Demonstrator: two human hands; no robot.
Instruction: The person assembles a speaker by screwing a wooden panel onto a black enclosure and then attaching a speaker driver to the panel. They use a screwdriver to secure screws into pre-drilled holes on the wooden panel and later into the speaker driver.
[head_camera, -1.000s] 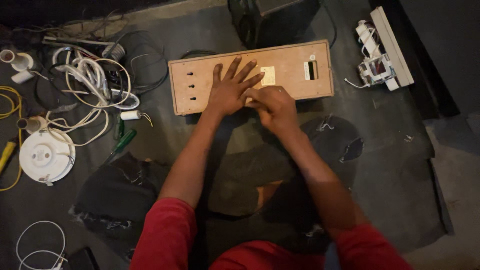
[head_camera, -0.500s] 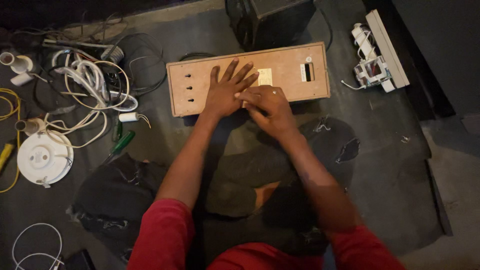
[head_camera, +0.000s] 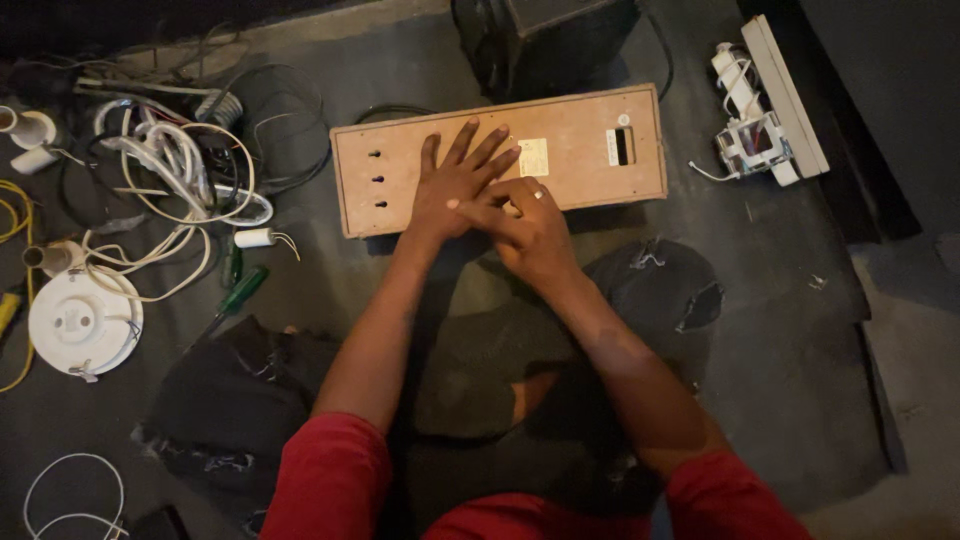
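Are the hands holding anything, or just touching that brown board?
Nothing is gripped. The left hand lies flat, fingers spread, on the brown board. The right hand rests curled at its near edge, fingertips touching the left hand.

Dim warm light, dark corners, slightly soft
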